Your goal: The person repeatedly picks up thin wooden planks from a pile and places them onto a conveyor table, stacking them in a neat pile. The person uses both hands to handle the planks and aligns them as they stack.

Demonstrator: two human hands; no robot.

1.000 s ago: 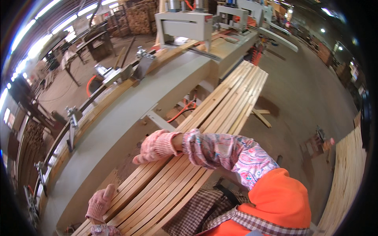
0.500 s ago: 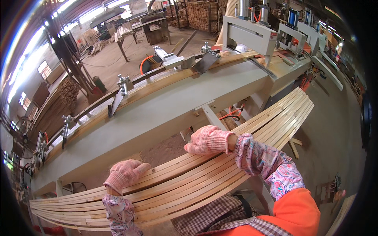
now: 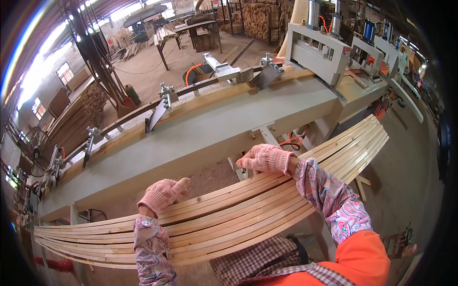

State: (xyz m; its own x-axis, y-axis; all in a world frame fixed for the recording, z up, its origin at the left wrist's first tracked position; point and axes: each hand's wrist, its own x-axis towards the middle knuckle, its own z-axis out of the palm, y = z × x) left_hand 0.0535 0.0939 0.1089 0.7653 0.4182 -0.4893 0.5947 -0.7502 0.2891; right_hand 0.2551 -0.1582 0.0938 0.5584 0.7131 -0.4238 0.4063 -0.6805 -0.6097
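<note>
At the lower left, the bundle of pale wooden strips [image 3: 224, 224] begins with slightly fanned ends, then runs across in front of the person toward the right; a dark gap splits it into 2 groups. Behind it, the long grey machine bed [image 3: 191, 138] slants up to the right, with metal clamps [image 3: 165, 93] beside a timber rail [image 3: 205, 103].

Nearer the middle, the left grip [image 3: 164, 195], in a pink glove, sits curled at the bundle's far edge, thumb pointing right; whether its hidden fingers are clenched on wood, I cannot tell. Farther right, the right grip [image 3: 266, 159], gloved alike, bends over the same edge, fingertips past the farthest strip; how firmly it grasps, I cannot tell either.

Compared with 1 second ago, the view has swung, so the strips' left ends have come into sight; over the last 0.5 seconds both grips have hardly shifted along the wood. That suggests the strips are being steadied as a set rather than sorted singly.

At the right, the bundle's other ends stop in mid-view, a grey press frame [image 3: 317, 52] standing beyond them and short wood pieces [image 3: 361, 190] showing below.
</note>
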